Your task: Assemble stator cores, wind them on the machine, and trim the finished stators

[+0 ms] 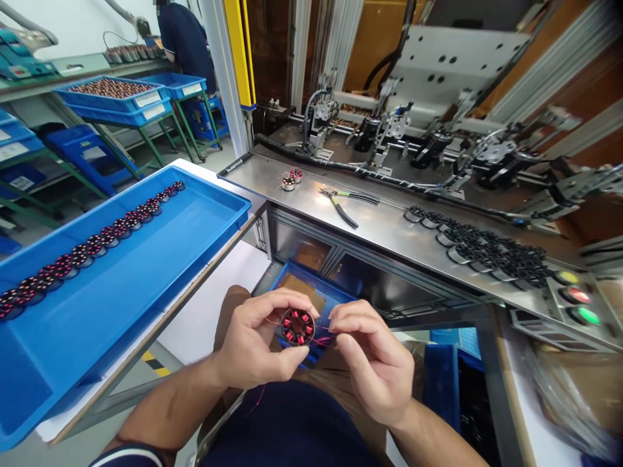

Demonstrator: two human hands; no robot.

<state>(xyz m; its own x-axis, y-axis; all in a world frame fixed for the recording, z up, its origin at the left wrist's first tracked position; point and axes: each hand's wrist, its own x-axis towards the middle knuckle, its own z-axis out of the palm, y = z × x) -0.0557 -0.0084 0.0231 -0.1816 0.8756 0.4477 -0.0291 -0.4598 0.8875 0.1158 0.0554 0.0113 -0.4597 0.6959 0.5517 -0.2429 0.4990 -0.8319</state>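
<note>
My left hand (256,344) is closed round a small round stator (297,326) wound with red wire coils, held face up over my lap. My right hand (372,363) pinches the thin red wire ends (324,337) trailing from the stator's right side. To my left, a blue tray (146,272) carries a row of several wound stators (92,245) along its far edge.
The steel bench (379,224) ahead holds two wound stators (291,179), pliers (343,202) and several bare black stators (481,250). Winding machinery (438,143) stands behind. Coloured push buttons (577,297) sit at right. A person (187,39) works at back left beside blue bins (117,94).
</note>
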